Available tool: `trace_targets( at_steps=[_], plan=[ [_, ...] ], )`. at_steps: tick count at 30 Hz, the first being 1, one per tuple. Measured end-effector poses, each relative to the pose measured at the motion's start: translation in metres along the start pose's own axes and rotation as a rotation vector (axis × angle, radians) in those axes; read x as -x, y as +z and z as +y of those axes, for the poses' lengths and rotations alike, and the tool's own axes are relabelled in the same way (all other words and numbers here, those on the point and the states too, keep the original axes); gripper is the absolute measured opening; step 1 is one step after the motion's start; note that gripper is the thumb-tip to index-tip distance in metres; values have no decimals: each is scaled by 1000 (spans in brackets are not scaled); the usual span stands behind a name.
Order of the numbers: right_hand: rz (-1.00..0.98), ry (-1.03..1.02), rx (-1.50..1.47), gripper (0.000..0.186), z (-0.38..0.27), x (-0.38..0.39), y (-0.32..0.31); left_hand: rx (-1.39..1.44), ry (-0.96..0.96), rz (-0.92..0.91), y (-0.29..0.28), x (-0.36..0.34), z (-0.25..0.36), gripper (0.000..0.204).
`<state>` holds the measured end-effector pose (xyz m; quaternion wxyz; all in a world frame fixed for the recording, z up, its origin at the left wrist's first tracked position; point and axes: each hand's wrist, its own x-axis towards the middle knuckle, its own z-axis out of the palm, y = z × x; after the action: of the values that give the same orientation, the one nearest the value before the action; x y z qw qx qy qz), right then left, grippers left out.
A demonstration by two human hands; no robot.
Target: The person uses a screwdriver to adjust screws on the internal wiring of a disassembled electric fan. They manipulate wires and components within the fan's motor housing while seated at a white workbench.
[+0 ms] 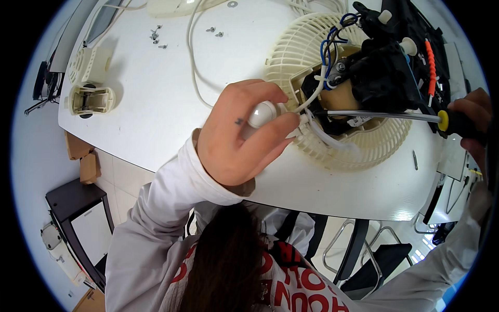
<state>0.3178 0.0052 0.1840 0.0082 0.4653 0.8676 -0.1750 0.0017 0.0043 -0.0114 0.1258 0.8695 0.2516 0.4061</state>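
My left hand (236, 130) is closed around a white rounded plastic piece (260, 115) at the edge of a cream round grille housing (377, 153), near a white cable that runs into it. My right hand (473, 117) grips a screwdriver (442, 120) with a yellow and black handle; its long shaft reaches leftward into the housing, its tip near the white cable and a pale sleeve. Inside the housing sit a black plastic assembly (382, 70), blue and dark wires and a tan part (338, 98).
Loose screws (154, 35) lie on the white table (135, 104). Small cream parts (91, 101) are at the left, a small metal bit (415, 160) at the right. A black case (435, 67) with an orange-sleeved item is at the far right. A dark stand (78, 203) and chair frames are below.
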Motion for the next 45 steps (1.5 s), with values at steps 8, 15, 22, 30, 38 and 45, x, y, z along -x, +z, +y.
trace_targets(
  at_steps=[8, 15, 22, 30, 38, 45],
  plan=[
    [218, -150, 245, 36, -9, 9, 20, -55, -147, -73, -2, -3, 7, 53],
    [342, -335, 199, 36, 16, 6, 25, 34, -133, -19, -1, -1, 0, 54],
    [150, -153, -46, 29, 9, 4, 15, 48, -68, -24, 0, -1, -6, 54],
    [89, 35, -281, 35, -2, -3, 12, 37, -93, -23, 0, -2, -5, 52],
    [83, -122, -128, 31, -3, 0, 7, 162, -163, -23, -7, -5, -8, 48],
    [273, -276, 137, 31, 14, 19, 26, 247, -213, -54, -8, -9, -9, 45]
  ],
)
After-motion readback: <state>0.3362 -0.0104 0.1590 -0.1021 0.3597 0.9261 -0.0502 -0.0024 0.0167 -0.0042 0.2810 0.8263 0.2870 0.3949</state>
